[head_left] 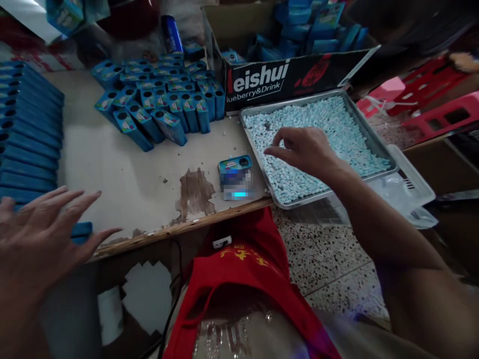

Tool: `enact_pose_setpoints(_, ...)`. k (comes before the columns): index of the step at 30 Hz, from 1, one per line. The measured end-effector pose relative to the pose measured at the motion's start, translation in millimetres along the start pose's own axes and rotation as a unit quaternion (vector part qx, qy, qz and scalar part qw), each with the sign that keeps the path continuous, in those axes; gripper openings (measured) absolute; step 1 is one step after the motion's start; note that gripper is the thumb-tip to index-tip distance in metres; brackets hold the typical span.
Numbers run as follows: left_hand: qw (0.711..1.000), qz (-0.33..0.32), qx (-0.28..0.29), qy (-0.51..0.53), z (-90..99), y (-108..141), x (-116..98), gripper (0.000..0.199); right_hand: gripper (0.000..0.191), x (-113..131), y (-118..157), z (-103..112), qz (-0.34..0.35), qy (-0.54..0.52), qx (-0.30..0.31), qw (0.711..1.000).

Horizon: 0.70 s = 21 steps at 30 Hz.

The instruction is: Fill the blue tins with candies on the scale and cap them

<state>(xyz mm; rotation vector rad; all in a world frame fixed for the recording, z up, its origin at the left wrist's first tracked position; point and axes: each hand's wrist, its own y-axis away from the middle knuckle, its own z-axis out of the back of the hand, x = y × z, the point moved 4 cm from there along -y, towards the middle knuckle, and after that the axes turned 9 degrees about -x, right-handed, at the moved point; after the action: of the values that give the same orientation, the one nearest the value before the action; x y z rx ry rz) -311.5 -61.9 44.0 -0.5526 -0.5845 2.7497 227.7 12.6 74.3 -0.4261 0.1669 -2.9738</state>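
My left hand (pixel 48 229) is open, its fingers spread, over the front left of the table beside a long row of blue boxes (pixel 32 129) with round holes. A blue box (pixel 81 230) shows partly behind its thumb. Above a metal tray (pixel 339 182) full of pale blue and white pellets (pixel 299 117), my right hand (pixel 305 149) has thumb and forefinger pinched together. Whether anything is between them I cannot make out. One more small blue box (pixel 235 163), its lower part blurred, stands between my hands at the table's front edge.
Blue boxes with holes (pixel 168 99) stand clustered at the table's back. Behind the tray is a black carton (pixel 258 87) holding more blue boxes. A blue can (pixel 172 35) stands at the rear. Red and pink plastic stools (pixel 445 117) are to the right. A clear plastic lid (pixel 411 184) sticks out beneath the tray.
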Motion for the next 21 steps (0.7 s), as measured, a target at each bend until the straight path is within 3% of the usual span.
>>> enact_pose_setpoints(2,0.996,-0.069,-0.015,-0.047,-9.7,-11,-24,0.074,0.021,-33,15,-6,0.031,-0.024,0.031,0.999)
enact_pose_setpoints(5,0.993,-0.094,-0.020,-0.066,-28.4,-26,-44,0.047,0.069,-71,41,-32,0.067,-0.011,0.104,0.992)
enact_pose_setpoints(7,0.994,-0.084,0.001,-0.064,-42.2,-35,-52,0.036,0.087,-85,52,-50,0.089,0.010,0.125,0.988)
enact_pose_setpoints(11,0.992,-0.093,0.063,-0.051,-68.3,-46,-68,0.043,0.075,-95,50,-82,0.189,0.039,0.147,0.970)
enact_pose_setpoints(15,0.991,-0.093,0.069,-0.062,-86.3,-48,-79,0.054,0.051,-102,36,-102,0.273,0.074,0.111,0.953)
enact_pose_setpoints(19,0.993,-0.089,0.058,-0.049,-101.0,-44,-86,0.052,0.022,-104,37,-109,0.269,0.085,0.152,0.947)
enact_pose_setpoints(21,0.996,-0.074,0.053,-0.024,-109.4,-44,-93,0.045,0.015,-107,38,-106,0.208,0.041,0.152,0.965)
